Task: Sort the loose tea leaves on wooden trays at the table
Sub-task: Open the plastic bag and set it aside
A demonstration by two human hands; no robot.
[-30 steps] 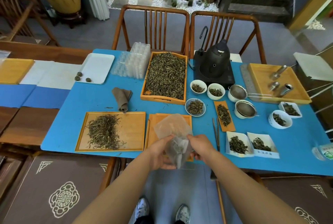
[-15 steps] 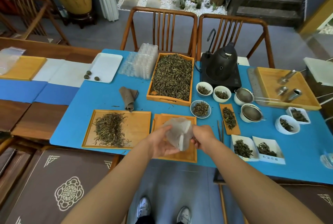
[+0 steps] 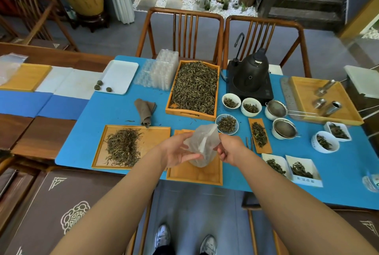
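We hold a thin, see-through plastic bag [image 3: 202, 145] in front of us with both hands, just above the bare wooden tray [image 3: 194, 173] at the near edge of the tabletop [image 3: 114, 109]. Our left hand [image 3: 178, 150] is palm up with the fingers loosely curled, cupping and gripping the bag's left side. Our right hand [image 3: 229, 149] pinches the bag's right edge between thumb and fingers. The bag looks empty, and its lower end hangs close to the tray; we cannot tell whether it touches.

To the left of that tray, a second flat wooden tray [image 3: 155, 148] carries a pile of loose tea leaves [image 3: 123, 147] on its left half, with the right half bare. Farther back, a deeper wooden tray [image 3: 170, 102] is filled with a thick layer of tea leaves [image 3: 195, 87]. A folded brown cloth [image 3: 145, 111] lies between these two, on the blue cover.

To the right we see small white bowls [image 3: 231, 100] with tea in them, a narrow wooden scoop [image 3: 259, 134] with leaves, two metal strainers [image 3: 284, 128] resting on cups, and two white paper dishes [image 3: 275, 166] holding dark leaves near the front edge. A black kettle [image 3: 251, 75] stands on its base behind the bowls. At the far right another wooden tray [image 3: 326, 111] holds metal canisters [image 3: 325, 87]. A white tray [image 3: 121, 74] at the back left has three small tea balls [image 3: 102, 86] on it, beside a stack of clear plastic boxes [image 3: 162, 72].
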